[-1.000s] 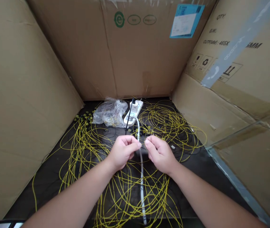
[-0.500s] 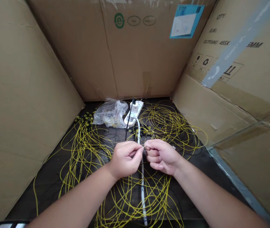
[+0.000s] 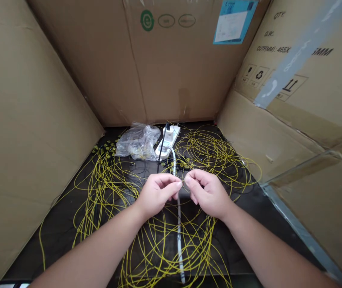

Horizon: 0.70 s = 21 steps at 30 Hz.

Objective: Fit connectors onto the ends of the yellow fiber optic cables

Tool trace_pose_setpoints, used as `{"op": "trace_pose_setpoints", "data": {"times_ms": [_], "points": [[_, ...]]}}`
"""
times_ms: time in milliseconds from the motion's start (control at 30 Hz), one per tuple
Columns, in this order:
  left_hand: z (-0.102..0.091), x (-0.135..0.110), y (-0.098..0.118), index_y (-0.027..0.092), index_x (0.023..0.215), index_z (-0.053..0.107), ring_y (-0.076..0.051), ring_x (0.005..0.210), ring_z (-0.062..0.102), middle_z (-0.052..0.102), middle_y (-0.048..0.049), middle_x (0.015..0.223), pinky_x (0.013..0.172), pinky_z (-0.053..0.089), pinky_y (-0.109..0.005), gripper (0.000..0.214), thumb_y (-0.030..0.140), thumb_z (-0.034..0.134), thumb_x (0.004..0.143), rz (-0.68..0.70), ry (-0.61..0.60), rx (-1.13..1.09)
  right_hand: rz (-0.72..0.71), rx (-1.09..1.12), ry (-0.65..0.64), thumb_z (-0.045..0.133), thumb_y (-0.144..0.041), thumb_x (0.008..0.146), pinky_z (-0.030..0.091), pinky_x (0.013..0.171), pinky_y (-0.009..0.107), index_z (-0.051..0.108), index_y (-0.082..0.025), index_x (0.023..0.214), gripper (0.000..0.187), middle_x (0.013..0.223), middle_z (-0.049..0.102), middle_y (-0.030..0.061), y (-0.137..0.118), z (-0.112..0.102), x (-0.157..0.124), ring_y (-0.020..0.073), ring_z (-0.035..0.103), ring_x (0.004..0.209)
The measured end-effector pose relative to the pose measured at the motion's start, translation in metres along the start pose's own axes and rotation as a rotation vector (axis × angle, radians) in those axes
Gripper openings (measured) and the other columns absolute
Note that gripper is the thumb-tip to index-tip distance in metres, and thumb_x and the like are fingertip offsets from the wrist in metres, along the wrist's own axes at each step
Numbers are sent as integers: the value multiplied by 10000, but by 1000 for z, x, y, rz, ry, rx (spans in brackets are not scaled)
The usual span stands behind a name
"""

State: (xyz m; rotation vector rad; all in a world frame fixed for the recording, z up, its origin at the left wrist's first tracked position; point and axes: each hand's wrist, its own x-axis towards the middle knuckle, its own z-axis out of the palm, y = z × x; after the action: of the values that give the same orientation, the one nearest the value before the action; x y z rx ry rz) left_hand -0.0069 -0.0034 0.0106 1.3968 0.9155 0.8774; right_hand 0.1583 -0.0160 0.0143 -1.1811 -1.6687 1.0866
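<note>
My left hand (image 3: 159,193) is closed in a pinch, thumb against forefinger, near the middle of the view. Facing it just to the right, my right hand (image 3: 208,193) is pinched too, its fingers curled. A thin yellow wire (image 3: 183,182) shows faintly between the two sets of fingertips; its ends are hidden or too fine to follow. Beneath both hands runs a white power cable (image 3: 179,236). Loose yellow wires (image 3: 159,256) with dark sections lie tangled below the hands, and more bundles spread to the left and right.
A white power strip (image 3: 171,138) with a black plug and cord stands at the back beside a crumpled clear plastic bag (image 3: 139,140). Cardboard walls rise on the left (image 3: 33,140), back (image 3: 165,72) and right (image 3: 309,180) of the dark table (image 3: 237,248).
My right hand has turned, its thumb now on the near side and its lower fingers tucked away. The left hand's fingers have shifted a little. The whole view has moved slightly.
</note>
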Motion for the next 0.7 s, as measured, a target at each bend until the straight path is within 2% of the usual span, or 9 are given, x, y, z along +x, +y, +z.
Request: {"op": "trace_pose_setpoints", "data": {"times_ms": [133, 233, 333, 467, 567, 633, 700], "points": [[-2, 2, -6, 131, 726, 628, -60, 459, 396, 529, 16, 527, 450, 305, -196, 166, 293, 614, 759, -74, -32, -155, -174, -157, 18, 471, -261, 852, 352, 493, 220, 518, -167, 687, 196, 536, 481, -26, 0, -2, -1, 82, 427, 487], [0, 2, -5, 129, 710, 628, -50, 445, 377, 502, 32, 505, 426, 277, -182, 148, 273, 630, 742, -65, 0, -153, -208, -206, 44, 478, -257, 844, 351, 512, 222, 517, -165, 681, 192, 568, 476, -23, 2, -1, -1, 81, 429, 515], [2, 1, -2, 125, 691, 639, -66, 485, 440, 539, 12, 537, 467, 352, -197, 121, 226, 609, 751, 79, 74, 48, -62, -88, 15, 468, -297, 853, 333, 446, 206, 477, -172, 666, 225, 521, 444, -40, 5, 4, 0, 69, 419, 449], [4, -4, -2, 136, 719, 649, -89, 540, 486, 586, -18, 607, 527, 392, -231, 117, 132, 545, 771, 479, 156, 465, 224, 360, -132, 468, -360, 848, 285, 319, 179, 436, -188, 665, 253, 412, 322, -98, 3, 7, 2, 48, 299, 304], [2, -6, -5, 137, 773, 641, -97, 533, 461, 567, -15, 592, 525, 382, -249, 125, 82, 531, 755, 750, 161, 692, 402, 683, -219, 547, -317, 797, 270, 281, 155, 391, -191, 619, 268, 416, 242, -121, -2, 3, 5, 25, 169, 320], [-1, -8, -7, 131, 811, 632, -109, 549, 467, 584, -29, 617, 537, 391, -264, 136, 68, 532, 743, 849, 144, 802, 524, 828, -302, 579, -279, 769, 228, 266, 136, 343, -197, 600, 302, 428, 205, -126, -5, -1, 7, 21, 121, 344], [-3, -8, -7, 128, 851, 623, -118, 567, 482, 609, -43, 658, 547, 403, -273, 158, 63, 539, 733, 902, 124, 869, 580, 892, -381, 583, -276, 767, 209, 265, 131, 325, -201, 604, 315, 433, 181, -129, -5, -5, 7, 22, 107, 352]]}}
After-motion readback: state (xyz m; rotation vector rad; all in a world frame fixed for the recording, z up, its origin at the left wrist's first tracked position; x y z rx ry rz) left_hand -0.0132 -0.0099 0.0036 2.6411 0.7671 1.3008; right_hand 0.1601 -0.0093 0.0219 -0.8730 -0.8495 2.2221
